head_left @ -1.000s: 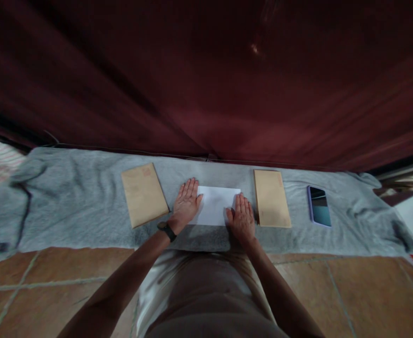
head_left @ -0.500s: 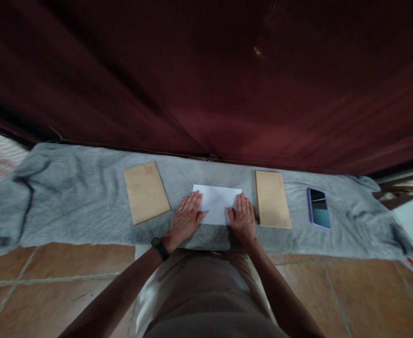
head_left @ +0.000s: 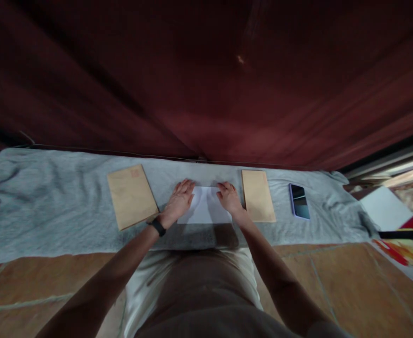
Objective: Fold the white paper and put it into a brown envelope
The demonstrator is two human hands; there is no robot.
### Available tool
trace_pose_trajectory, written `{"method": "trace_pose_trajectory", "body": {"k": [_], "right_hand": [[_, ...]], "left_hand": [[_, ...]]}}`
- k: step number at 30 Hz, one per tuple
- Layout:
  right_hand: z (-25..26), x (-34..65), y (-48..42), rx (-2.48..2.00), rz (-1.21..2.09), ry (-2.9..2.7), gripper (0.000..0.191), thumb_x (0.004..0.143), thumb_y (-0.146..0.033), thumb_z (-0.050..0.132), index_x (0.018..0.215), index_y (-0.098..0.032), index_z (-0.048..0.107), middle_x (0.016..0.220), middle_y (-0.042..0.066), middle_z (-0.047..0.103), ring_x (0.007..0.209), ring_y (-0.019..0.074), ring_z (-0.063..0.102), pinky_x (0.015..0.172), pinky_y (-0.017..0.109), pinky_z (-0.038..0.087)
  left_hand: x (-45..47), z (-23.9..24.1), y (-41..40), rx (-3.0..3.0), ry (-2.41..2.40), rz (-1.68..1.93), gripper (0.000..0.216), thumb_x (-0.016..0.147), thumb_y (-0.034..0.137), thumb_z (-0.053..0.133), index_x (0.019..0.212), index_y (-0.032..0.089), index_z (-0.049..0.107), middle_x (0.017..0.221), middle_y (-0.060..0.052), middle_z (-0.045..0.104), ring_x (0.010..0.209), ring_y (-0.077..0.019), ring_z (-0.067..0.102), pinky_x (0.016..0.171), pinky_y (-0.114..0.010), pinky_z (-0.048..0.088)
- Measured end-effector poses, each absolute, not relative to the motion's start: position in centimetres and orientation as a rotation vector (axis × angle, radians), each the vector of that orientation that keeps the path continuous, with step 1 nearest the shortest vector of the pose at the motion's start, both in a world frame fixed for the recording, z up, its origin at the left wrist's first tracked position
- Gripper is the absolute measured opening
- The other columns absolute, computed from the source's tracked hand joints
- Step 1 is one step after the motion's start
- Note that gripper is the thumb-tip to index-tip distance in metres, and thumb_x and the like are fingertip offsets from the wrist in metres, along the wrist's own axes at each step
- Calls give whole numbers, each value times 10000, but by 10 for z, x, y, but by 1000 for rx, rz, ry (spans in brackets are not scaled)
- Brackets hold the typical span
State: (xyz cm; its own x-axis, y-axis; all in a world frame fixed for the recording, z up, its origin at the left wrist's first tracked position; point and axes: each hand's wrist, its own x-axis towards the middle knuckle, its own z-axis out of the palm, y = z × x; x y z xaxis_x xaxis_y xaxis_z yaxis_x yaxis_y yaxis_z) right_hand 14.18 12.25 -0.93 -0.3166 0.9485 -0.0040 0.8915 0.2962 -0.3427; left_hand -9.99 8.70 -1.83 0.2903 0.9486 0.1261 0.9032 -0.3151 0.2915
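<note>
A white sheet of paper lies flat on the grey cloth, between my two hands. My left hand, with a dark watch on its wrist, rests over the paper's far left corner; its fingers are stretched out past the far edge, thumb apart. At the far right corner, the fingers of my right hand are bent and closed about the paper's edge. A brown envelope lies tilted to the left of my left hand. Another brown envelope is close beside my right hand.
A phone in a purple case lies farther right on the grey cloth. Behind the cloth rises a dark red surface. At the right edge are a white panel and a colourful printed item. The floor is tiled.
Both hands have slid away from me, from the paper's sides to its far corners. My right fingers, flat before, are now bent. The whole view has shifted somewhat.
</note>
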Motion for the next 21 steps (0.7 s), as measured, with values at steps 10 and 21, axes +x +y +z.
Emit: {"method": "trace_pose_trajectory", "body": {"k": [10,21], "right_hand": [[38,146,138,-1590,600,-2320,226,939,-89,567,948,-209,759,991,42,709,890,152,674,866,259,518],[131,178,101,-1130,193,-2119,220,1042,-272,534,1083,-228,746,1004,60,654,961,196,656,880,308,531]], "left_hand": [[-105,19,115,2363,1645,278,200,862,189,632,1045,175,711,1174,-127,692,1145,-288,629,1039,-442,465],[-108,115,80,2723,1596,912,189,1000,216,473,1007,193,660,1101,-98,712,1040,-264,631,999,-464,479]]}}
